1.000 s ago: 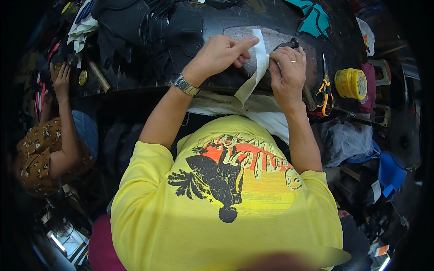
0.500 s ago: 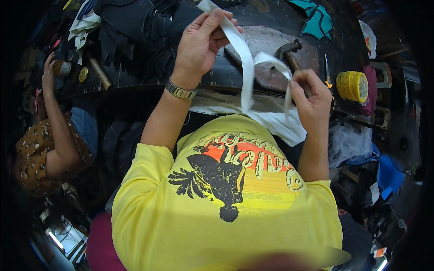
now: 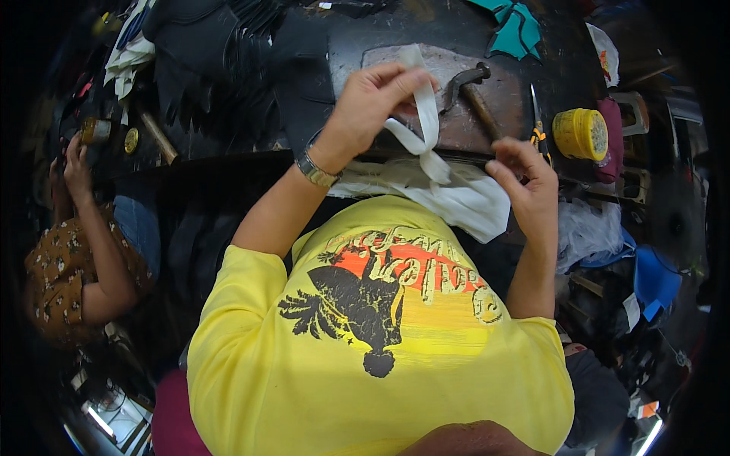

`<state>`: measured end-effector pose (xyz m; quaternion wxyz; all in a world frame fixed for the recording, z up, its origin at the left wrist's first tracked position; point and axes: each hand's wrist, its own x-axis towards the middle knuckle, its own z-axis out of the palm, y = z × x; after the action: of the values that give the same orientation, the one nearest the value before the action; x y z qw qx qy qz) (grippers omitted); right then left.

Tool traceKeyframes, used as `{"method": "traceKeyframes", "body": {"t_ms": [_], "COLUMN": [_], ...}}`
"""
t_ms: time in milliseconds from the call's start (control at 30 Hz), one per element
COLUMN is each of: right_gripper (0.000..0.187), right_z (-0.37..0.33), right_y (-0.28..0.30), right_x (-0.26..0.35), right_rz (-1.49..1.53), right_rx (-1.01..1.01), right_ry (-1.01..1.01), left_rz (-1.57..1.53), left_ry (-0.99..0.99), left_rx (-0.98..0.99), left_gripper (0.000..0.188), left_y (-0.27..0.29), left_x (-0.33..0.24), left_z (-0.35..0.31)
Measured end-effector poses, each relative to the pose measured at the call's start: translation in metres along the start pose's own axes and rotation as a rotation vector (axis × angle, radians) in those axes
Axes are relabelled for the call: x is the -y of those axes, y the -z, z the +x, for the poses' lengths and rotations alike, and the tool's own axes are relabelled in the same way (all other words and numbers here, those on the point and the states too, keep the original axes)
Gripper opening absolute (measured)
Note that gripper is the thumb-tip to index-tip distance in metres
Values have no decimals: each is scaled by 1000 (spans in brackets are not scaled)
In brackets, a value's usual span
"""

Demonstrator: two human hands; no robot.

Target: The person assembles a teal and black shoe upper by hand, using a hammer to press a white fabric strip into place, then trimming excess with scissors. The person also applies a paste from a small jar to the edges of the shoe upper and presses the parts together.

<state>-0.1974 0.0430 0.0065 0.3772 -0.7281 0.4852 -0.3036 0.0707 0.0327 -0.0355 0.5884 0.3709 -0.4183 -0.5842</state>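
A narrow white fabric strip (image 3: 428, 114) is pinched between the thumb and fingers of my left hand (image 3: 376, 99). It hangs over the brown slab (image 3: 464, 133), with one part looping left and a lower end dangling above the white cloth (image 3: 475, 201) across my lap. My right hand (image 3: 527, 171) is off to the right at the table's edge, thumb and fingers curved but apart, with nothing visible in them. Close beyond it a hammer (image 3: 480, 110) lies on the slab, its handle slanting toward my right fingers.
Dark cut pieces (image 3: 220, 61) pile up at the far left, teal pieces (image 3: 517, 30) at the far right. Scissors (image 3: 538, 125) and a yellow tub (image 3: 579, 134) stand right of the slab. A wooden-handled tool (image 3: 158, 138) lies left. Another person (image 3: 87, 258) sits at far left.
My left hand has come down and right with the strip, which now hangs bunched below it. My right hand has let go of the strip's other part and its fingers have parted.
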Motion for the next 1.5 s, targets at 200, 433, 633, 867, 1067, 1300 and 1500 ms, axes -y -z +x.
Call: {"method": "traceKeyframes", "body": {"t_ms": [200, 433, 633, 867, 1067, 1300, 1500], "right_gripper": [44, 13, 11, 20, 35, 40, 45], "right_z": [27, 33, 31, 35, 32, 32, 40], "right_y": [-35, -28, -14, -9, 1, -7, -22], "right_x": [2, -20, -32, -38, -49, -56, -45], "right_rz": [814, 1122, 1391, 1527, 1529, 1607, 1526], "right_rx": [-43, -61, -52, 43, 35, 78, 89], "right_ry": [-38, -161, -226, -277, -348, -363, -387], "left_rz": [188, 434, 862, 1460, 1125, 455, -189], "left_ry": [-141, -170, -302, -93, -182, -497, 243], "left_rx": [106, 193, 151, 65, 79, 217, 207], "left_gripper": [24, 23, 35, 51, 33, 20, 34], "left_y": [-44, -43, -43, -81, -93, -75, -19], "left_x": [13, 11, 5, 51, 65, 21, 4], "left_z": [-1, 39, 153, 237, 237, 172, 94]}}
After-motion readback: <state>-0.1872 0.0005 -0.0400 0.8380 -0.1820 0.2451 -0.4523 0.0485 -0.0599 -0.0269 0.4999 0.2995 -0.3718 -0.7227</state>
